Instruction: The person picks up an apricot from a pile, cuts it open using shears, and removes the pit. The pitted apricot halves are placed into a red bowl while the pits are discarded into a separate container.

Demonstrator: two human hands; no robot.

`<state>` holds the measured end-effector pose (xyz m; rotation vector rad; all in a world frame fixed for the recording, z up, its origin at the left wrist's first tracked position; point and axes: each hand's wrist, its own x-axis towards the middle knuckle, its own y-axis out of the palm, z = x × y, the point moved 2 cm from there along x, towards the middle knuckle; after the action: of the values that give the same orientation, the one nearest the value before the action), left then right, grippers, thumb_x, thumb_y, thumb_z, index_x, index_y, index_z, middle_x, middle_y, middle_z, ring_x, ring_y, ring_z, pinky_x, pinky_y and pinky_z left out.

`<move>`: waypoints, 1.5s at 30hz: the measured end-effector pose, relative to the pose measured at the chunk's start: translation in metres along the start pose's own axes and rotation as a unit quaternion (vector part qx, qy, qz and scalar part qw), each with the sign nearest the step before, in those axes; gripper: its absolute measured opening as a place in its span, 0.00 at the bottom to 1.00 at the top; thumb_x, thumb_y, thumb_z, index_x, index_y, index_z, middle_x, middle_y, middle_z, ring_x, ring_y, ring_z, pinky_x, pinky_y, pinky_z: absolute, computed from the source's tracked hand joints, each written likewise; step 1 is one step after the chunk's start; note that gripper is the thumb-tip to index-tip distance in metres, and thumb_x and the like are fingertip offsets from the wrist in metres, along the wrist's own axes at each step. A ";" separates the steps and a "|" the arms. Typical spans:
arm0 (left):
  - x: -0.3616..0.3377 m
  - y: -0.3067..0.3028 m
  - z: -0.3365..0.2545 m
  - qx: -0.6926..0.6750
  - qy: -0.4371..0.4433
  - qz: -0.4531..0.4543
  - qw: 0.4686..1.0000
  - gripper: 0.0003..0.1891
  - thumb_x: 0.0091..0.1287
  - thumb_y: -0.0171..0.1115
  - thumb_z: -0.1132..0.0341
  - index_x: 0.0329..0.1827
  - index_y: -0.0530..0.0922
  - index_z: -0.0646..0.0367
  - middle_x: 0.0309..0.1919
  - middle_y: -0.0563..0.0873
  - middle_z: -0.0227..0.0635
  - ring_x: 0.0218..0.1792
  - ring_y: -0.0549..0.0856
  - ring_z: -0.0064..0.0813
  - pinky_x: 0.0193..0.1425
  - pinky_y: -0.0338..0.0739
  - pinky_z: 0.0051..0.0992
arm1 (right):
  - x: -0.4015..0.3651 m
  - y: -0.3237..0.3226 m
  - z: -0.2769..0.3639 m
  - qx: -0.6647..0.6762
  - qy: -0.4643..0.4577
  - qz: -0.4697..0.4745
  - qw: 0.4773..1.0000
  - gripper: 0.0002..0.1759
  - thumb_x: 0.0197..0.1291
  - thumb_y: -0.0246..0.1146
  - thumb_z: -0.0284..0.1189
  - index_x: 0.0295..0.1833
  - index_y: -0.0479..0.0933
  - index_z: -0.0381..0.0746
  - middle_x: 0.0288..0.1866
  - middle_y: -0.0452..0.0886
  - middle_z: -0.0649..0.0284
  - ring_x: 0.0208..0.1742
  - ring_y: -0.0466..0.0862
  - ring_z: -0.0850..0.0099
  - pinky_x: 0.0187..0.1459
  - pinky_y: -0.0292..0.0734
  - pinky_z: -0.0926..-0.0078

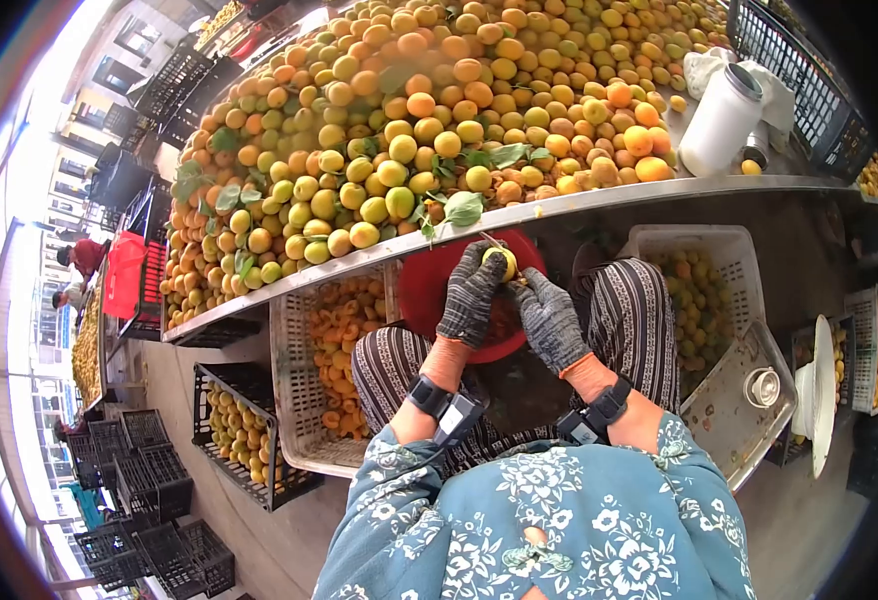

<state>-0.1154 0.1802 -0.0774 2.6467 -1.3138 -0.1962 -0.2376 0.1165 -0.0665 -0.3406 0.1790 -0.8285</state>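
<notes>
My left hand (472, 290), in a grey knit glove, is closed around a yellow-green apricot (500, 263). A thin tool or stem, too small to identify, sticks up at the fruit's upper left. My right hand (549, 318), gloved alike, has its fingertips pinched together at the fruit's lower right; what they hold is hidden. Both hands are above a red basin (429, 280) between the knees. Beyond them, a metal-edged table (379, 252) bears a big heap of apricots (359, 150) with some green leaves.
Left of the knees, a white crate (294, 400) holds split apricots, beside a black crate (277, 470). At right are another crate (744, 262) of fruit, a tray (734, 405) and a hat (821, 395). A white jar (721, 120) stands on the table. People are far left.
</notes>
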 end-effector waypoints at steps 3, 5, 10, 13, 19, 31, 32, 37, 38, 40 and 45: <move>0.000 -0.016 0.018 0.212 0.111 -0.037 0.970 0.10 0.71 0.58 0.63 0.49 0.77 0.59 0.44 0.81 0.29 0.45 0.77 0.21 0.54 0.74 0.25 | 0.003 0.013 -0.008 0.178 0.006 0.043 0.983 0.12 0.68 0.55 0.29 0.48 0.77 0.31 0.38 0.84 0.55 0.39 0.82 0.74 0.42 0.78 0.74; 0.000 -0.014 0.014 0.042 0.015 -0.114 0.992 0.09 0.73 0.56 0.62 0.47 0.77 0.58 0.43 0.81 0.34 0.44 0.79 0.26 0.54 0.76 0.28 | 0.005 0.032 -0.029 0.258 -0.002 0.071 0.963 0.10 0.67 0.56 0.30 0.44 0.77 0.34 0.38 0.83 0.50 0.40 0.82 0.61 0.45 0.76 0.66; 0.004 -0.030 0.028 -0.273 -0.140 -0.085 0.948 0.18 0.70 0.59 0.53 0.50 0.78 0.59 0.42 0.84 0.37 0.43 0.83 0.33 0.52 0.79 0.34 | -0.003 0.014 0.002 0.074 -0.016 0.036 0.996 0.17 0.65 0.57 0.40 0.52 0.76 0.39 0.38 0.82 0.45 0.42 0.80 0.44 0.43 0.75 0.50; -0.004 -0.017 0.010 -0.134 -0.122 -0.070 0.981 0.21 0.70 0.58 0.49 0.51 0.78 0.59 0.41 0.84 0.36 0.42 0.83 0.33 0.51 0.78 0.32 | -0.005 0.009 0.008 0.014 0.035 0.035 0.999 0.20 0.66 0.58 0.42 0.55 0.76 0.40 0.40 0.81 0.44 0.42 0.81 0.45 0.41 0.76 0.53; -0.004 -0.022 0.028 -0.045 -0.119 -0.025 0.992 0.20 0.72 0.55 0.50 0.52 0.78 0.58 0.41 0.83 0.30 0.41 0.80 0.22 0.49 0.76 0.24 | -0.001 0.011 -0.003 0.041 0.016 -0.006 0.999 0.15 0.64 0.56 0.39 0.45 0.75 0.38 0.33 0.82 0.46 0.38 0.82 0.46 0.39 0.75 0.48; 0.004 -0.034 0.030 0.100 -0.019 -0.019 0.995 0.19 0.73 0.54 0.54 0.55 0.74 0.62 0.47 0.79 0.33 0.46 0.78 0.25 0.55 0.73 0.26 | -0.001 0.008 -0.002 0.004 0.037 0.024 0.999 0.15 0.66 0.54 0.41 0.43 0.74 0.39 0.30 0.81 0.48 0.34 0.82 0.46 0.35 0.74 0.48; 0.004 -0.041 0.036 0.120 -0.017 -0.055 0.991 0.19 0.74 0.54 0.54 0.55 0.74 0.62 0.46 0.79 0.33 0.46 0.78 0.25 0.55 0.73 0.26 | 0.000 0.008 -0.002 0.006 0.036 0.022 0.999 0.15 0.66 0.54 0.41 0.43 0.74 0.39 0.30 0.81 0.48 0.34 0.82 0.46 0.35 0.74 0.48; 0.009 -0.040 0.038 -0.095 -0.113 -0.168 0.975 0.20 0.70 0.59 0.51 0.53 0.75 0.58 0.41 0.81 0.33 0.41 0.80 0.28 0.48 0.76 0.29 | -0.001 0.006 -0.001 0.033 0.032 0.049 0.998 0.15 0.64 0.56 0.41 0.43 0.75 0.39 0.31 0.82 0.48 0.36 0.82 0.46 0.38 0.74 0.48; 0.010 -0.040 0.036 -0.094 -0.111 -0.168 0.975 0.20 0.70 0.59 0.51 0.53 0.75 0.58 0.41 0.81 0.33 0.41 0.80 0.28 0.48 0.76 0.29 | -0.001 0.004 -0.002 0.034 0.030 0.049 0.998 0.15 0.64 0.56 0.41 0.43 0.75 0.39 0.31 0.82 0.48 0.36 0.82 0.46 0.38 0.74 0.48; 0.010 -0.047 0.036 -0.121 -0.142 -0.128 0.974 0.21 0.68 0.61 0.50 0.53 0.75 0.57 0.40 0.82 0.33 0.40 0.81 0.28 0.46 0.77 0.30 | -0.001 0.001 -0.002 0.048 0.037 0.065 0.996 0.16 0.64 0.57 0.41 0.45 0.76 0.39 0.33 0.82 0.48 0.39 0.82 0.47 0.40 0.74 0.49; 0.010 -0.032 0.036 -0.068 -0.090 -0.150 0.982 0.20 0.69 0.60 0.50 0.52 0.76 0.58 0.39 0.82 0.32 0.40 0.81 0.27 0.43 0.79 0.28 | 0.000 -0.002 -0.007 0.061 0.068 0.090 0.992 0.17 0.65 0.56 0.41 0.48 0.76 0.38 0.37 0.82 0.47 0.42 0.82 0.47 0.43 0.75 0.51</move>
<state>-0.0911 0.1877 -0.1198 2.7459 -0.8982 -0.5571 -0.2407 0.1133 -0.0724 -0.1508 0.2810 -0.6804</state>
